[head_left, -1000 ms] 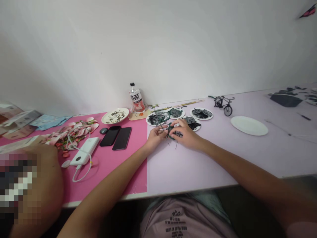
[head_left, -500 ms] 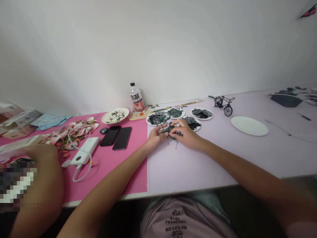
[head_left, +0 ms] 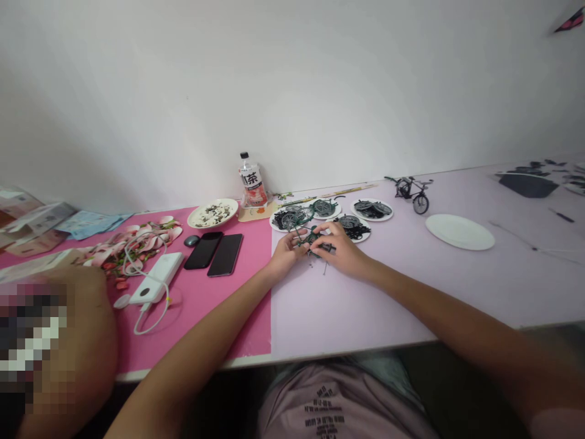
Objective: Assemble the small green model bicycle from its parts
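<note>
Both hands stayed closed on the small green model bicycle (head_left: pixel 312 238) but drew it slightly nearer the plates. The right hand (head_left: pixel 342 250) slid a little leftward over it, fingers curling lower; the left hand (head_left: pixel 286 251) edged upward, its fingertips meeting the frame.

A small dark green model bicycle frame (head_left: pixel 313 239), part-built, sits low over the pale tabletop
</note>
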`<state>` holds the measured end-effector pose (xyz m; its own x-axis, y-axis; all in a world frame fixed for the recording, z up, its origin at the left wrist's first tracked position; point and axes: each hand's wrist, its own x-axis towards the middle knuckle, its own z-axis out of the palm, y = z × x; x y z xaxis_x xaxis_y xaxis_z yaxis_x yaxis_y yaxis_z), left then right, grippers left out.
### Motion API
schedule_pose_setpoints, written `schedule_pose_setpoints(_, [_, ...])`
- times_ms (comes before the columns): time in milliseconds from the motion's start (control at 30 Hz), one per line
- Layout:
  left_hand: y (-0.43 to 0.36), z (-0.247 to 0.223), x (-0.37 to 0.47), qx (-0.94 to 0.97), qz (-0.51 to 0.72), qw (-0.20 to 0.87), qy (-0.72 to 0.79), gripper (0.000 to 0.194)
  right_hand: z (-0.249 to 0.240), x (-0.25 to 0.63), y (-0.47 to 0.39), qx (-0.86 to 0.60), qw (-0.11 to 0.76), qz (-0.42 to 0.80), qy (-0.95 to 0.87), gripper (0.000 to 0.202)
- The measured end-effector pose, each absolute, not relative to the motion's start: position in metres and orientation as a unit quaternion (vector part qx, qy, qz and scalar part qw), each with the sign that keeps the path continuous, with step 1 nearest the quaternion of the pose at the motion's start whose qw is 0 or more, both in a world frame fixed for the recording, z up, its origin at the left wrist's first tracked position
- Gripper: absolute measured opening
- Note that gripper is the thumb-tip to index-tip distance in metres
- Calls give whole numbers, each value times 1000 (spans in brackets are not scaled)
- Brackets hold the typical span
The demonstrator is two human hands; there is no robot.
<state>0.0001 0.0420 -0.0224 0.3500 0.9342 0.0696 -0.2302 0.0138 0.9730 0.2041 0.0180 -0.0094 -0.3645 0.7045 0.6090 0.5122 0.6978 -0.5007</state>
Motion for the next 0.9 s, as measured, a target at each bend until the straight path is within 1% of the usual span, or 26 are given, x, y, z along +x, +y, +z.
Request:
schedule_pose_setpoints(333, [40,-21,2,524,464,622,350,66,-8,202,16,-379,423,108,-816,12])
schedule_pose_setpoints(600, [40,-16,2,491,454,665,332,59,-7,201,14,-381,422,108,-816,11])
schedule_pose_setpoints(900, [38,-15,3,489,453,668,331,57,-6,201,14,-381,422,103,-816,10])
